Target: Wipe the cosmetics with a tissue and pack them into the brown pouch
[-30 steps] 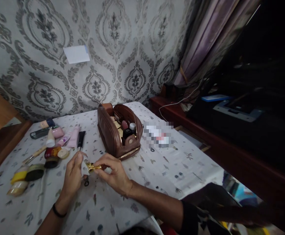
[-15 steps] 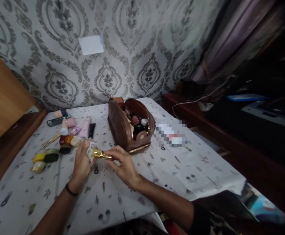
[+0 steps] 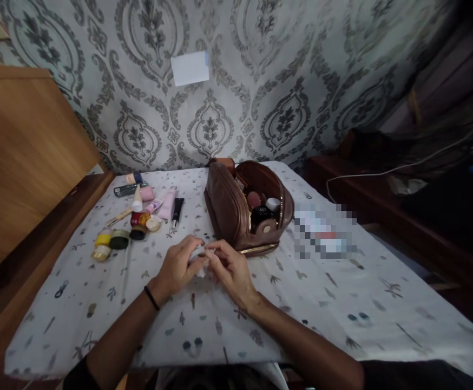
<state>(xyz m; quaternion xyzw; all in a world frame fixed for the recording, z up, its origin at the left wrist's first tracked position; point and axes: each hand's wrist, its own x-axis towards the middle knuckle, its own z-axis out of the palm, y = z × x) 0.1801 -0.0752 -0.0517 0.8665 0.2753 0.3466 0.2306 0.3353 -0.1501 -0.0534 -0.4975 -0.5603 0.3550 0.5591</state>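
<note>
Both my hands meet over the front of the table, just left of the bag's near end. My left hand [image 3: 177, 265] pinches a crumpled white tissue [image 3: 199, 253] between thumb and fingers. The fingertips of my right hand [image 3: 234, 273] are closed together against the tissue's right side; what they grip is mostly hidden, with only a small brownish spot showing. A brown leather cosmetic bag [image 3: 226, 214] stands unzipped behind my right hand. Inside lie a black box [image 3: 262, 215], a white-capped item [image 3: 273, 204] and a pink rounded item [image 3: 254, 199].
At the left are a black tube [image 3: 177, 210], a pink tube [image 3: 166, 206], a dark green-lidded jar [image 3: 119, 239], a yellow-lidded jar [image 3: 103, 238] and several other cosmetics. A blurred-out packet [image 3: 321, 230] lies right of the bag. A wooden panel [image 3: 25, 162] borders the left side.
The gold tube that my right hand held no longer shows plainly. My hands have drawn together around the tissue. The view has turned left, so everything sits further right.
</note>
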